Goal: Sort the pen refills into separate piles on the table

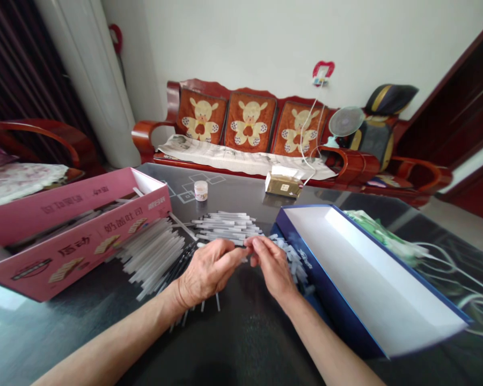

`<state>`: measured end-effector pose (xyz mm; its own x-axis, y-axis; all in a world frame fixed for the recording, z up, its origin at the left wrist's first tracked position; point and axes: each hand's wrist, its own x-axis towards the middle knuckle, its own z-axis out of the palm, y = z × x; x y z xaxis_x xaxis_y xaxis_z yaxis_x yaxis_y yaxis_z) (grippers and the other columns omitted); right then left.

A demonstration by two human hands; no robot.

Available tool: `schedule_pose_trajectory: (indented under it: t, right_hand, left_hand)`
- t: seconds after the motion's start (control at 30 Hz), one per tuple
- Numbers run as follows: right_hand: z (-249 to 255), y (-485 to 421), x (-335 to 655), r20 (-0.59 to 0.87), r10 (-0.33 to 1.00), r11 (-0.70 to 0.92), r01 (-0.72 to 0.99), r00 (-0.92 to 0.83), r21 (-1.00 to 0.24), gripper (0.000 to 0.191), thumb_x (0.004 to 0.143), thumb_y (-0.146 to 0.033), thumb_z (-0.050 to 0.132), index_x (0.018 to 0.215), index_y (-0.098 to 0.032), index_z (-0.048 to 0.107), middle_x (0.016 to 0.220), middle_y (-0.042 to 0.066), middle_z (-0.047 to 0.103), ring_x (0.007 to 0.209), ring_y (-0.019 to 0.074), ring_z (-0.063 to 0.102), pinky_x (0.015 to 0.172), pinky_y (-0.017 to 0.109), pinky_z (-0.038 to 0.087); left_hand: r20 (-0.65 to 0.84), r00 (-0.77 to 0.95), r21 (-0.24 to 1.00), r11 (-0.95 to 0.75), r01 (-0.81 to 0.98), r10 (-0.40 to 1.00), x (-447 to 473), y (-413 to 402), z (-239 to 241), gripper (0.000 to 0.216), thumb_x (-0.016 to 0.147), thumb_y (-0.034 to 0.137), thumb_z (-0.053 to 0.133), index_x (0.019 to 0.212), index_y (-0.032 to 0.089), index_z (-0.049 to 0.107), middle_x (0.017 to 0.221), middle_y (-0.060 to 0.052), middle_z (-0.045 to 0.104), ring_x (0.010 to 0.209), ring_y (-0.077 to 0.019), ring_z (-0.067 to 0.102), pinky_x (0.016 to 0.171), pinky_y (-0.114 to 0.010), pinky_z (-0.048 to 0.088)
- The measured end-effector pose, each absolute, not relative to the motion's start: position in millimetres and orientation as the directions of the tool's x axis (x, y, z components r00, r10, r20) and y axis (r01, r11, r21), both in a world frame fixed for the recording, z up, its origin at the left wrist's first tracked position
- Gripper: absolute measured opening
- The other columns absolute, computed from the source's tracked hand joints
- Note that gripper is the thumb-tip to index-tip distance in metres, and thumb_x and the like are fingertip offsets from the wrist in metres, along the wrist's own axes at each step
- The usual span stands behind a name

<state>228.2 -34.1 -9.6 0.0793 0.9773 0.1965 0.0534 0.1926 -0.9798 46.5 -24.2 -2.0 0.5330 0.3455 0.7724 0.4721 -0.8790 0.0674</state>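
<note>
My left hand (pixel 207 269) and my right hand (pixel 272 266) meet over the dark table (pixel 233 343), fingertips pinched together on a thin pen part (pixel 243 243) between them. Under the left hand lies a heap of clear tubes (pixel 151 256) and dark refills (pixel 181 264). A neat stack of white pens (pixel 224 224) lies just beyond the hands. Small clear caps (pixel 293 260) are piled beside the right hand, against the blue box (pixel 338 300).
A pink cardboard box (pixel 80 236) lies open at the left. The blue box with a white inside stands at the right. A small jar (pixel 200 190) and a tissue box (pixel 283 184) sit farther back. White cables (pixel 462 273) trail at the far right. A wooden sofa (pixel 249 128) stands behind.
</note>
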Motion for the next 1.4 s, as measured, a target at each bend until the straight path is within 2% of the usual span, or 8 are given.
schedule_pose_trajectory:
  t: [0.23, 0.5, 0.7, 0.83, 0.9, 1.0, 1.27, 1.4]
  right_hand:
    - [-1.2, -48.3, 219.9, 0.367, 0.929, 0.369, 0.11, -0.037, -0.923, 0.015, 0.081, -0.032, 0.063, 0.092, -0.022, 0.064, 0.092, 0.005, 0.068, 0.082, 0.0189, 0.065, 0.076, 0.032, 0.053]
    - [-14.9, -38.5, 217.9, 0.253, 0.968, 0.252, 0.069, -0.005, -0.965, 0.015, 0.081, -0.035, 0.063, 0.082, -0.02, 0.064, 0.073, 0.002, 0.069, 0.067, 0.016, 0.065, 0.064, 0.028, 0.054]
    - [-13.2, -24.7, 238.4, 0.342, 0.908, 0.322, 0.117, 0.241, -0.939, 0.018, 0.087, -0.037, 0.056, 0.094, -0.02, 0.059, 0.095, 0.007, 0.069, 0.081, 0.0196, 0.068, 0.067, 0.033, 0.055]
    - [-10.9, -29.6, 235.9, 0.709, 0.705, 0.56, 0.607, 0.01, -0.564, 0.024, 0.086, -0.024, 0.056, 0.11, -0.02, 0.059, 0.115, 0.011, 0.064, 0.111, 0.0249, 0.058, 0.096, 0.045, 0.046]
    - [-10.6, -35.0, 229.7, 0.739, 0.636, 0.626, 0.707, -0.22, -0.329, 0.029, 0.087, -0.018, 0.054, 0.115, -0.02, 0.059, 0.118, 0.01, 0.063, 0.116, 0.026, 0.054, 0.103, 0.049, 0.038]
    - [-12.9, -40.2, 222.6, 0.678, 0.64, 0.634, 0.747, -0.361, -0.201, 0.024, 0.089, -0.015, 0.05, 0.111, -0.019, 0.061, 0.105, 0.009, 0.066, 0.103, 0.0239, 0.059, 0.097, 0.045, 0.043]
    - [-14.1, -30.8, 241.5, 0.544, 0.822, 0.424, 0.82, -0.17, -0.384, 0.016, 0.087, -0.015, 0.046, 0.091, -0.017, 0.062, 0.091, 0.01, 0.062, 0.084, 0.0205, 0.06, 0.075, 0.032, 0.048]
    - [-14.8, -33.9, 233.5, 0.283, 0.953, 0.27, 0.735, -0.111, -0.622, 0.006, 0.077, -0.017, 0.056, 0.076, -0.019, 0.061, 0.067, 0.001, 0.062, 0.061, 0.0153, 0.059, 0.062, 0.027, 0.045]
  left_hand:
    - [0.749, 0.519, 0.047, -0.815, 0.577, 0.41, 40.7, -8.6, -13.0, 0.025, 0.09, 0.015, 0.045, 0.113, 0.016, 0.055, 0.091, -0.008, 0.062, 0.079, -0.0165, 0.056, 0.071, -0.03, 0.047]
    - [0.675, 0.567, 0.042, -0.792, 0.61, 0.472, 41.6, -9.6, -13.2, 0.024, 0.092, 0.025, 0.046, 0.11, 0.017, 0.06, 0.079, -0.004, 0.06, 0.071, -0.016, 0.053, 0.068, -0.029, 0.043]
    - [0.708, 0.405, 0.022, -0.591, 0.806, 0.579, 31.7, 0.3, -13.3, 0.023, 0.091, 0.035, 0.048, 0.09, 0.023, 0.068, 0.063, 0.0, 0.053, 0.063, -0.0148, 0.051, 0.061, -0.027, 0.037]
    - [0.68, 0.45, -0.036, -0.587, 0.809, 0.578, 30.6, 2.0, -13.4, 0.027, 0.091, 0.035, 0.047, 0.081, 0.023, 0.068, 0.064, -0.001, 0.054, 0.063, -0.0151, 0.049, 0.062, -0.028, 0.036]
    - [0.659, 0.507, -0.062, -0.631, 0.773, 0.556, 32.5, 0.4, -14.9, 0.027, 0.091, 0.036, 0.046, 0.082, 0.023, 0.067, 0.066, -0.001, 0.055, 0.065, -0.0154, 0.049, 0.064, -0.028, 0.037]
    - [0.636, 0.563, -0.085, -0.678, 0.73, 0.527, 36.3, -2.9, -17.9, 0.026, 0.092, 0.036, 0.046, 0.085, 0.022, 0.067, 0.067, -0.002, 0.055, 0.066, -0.0159, 0.049, 0.065, -0.029, 0.038]
    - [0.689, 0.445, -0.083, -0.548, 0.832, 0.572, 23.9, 8.2, -11.0, 0.027, 0.093, 0.033, 0.045, 0.105, 0.019, 0.065, 0.076, -0.004, 0.058, 0.072, -0.0175, 0.05, 0.068, -0.031, 0.041]
    - [0.696, 0.405, -0.06, -0.514, 0.856, 0.593, 15.9, 17.2, -12.3, 0.033, 0.092, 0.022, 0.042, 0.12, 0.013, 0.058, 0.087, -0.008, 0.062, 0.076, -0.0191, 0.051, 0.073, -0.033, 0.044]
